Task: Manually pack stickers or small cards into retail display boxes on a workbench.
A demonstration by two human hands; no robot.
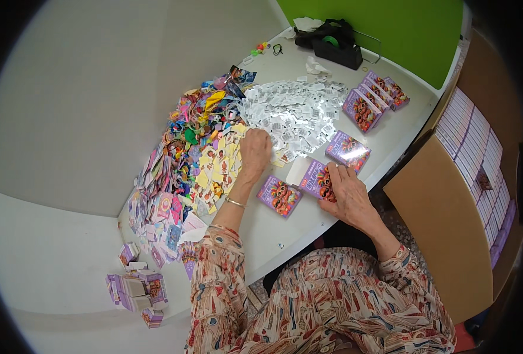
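My right hand [351, 194] grips a small purple box [314, 174] with a colourful cartoon print; its white end flap [297, 171] stands open toward the left. My left hand [255, 153], fingers drawn together, is over the border between yellow cards [220, 168] with printed figures and a heap of white printed slips [297, 112]. What its fingertips hold, if anything, is hidden. Flat on the table beside the gripped box are two more purple boxes, one nearer on the left [279, 196] and one farther on the right [348, 150].
Several purple boxes [364, 110] stand in a row at the back right. Small colourful toys [193, 127] and pastel packets [161, 209] heap up on the left. Flattened or loose boxes [136, 290] lie lower left. A black tape dispenser [338, 53] sits behind; a carton [444, 218] of packed boxes stands right.
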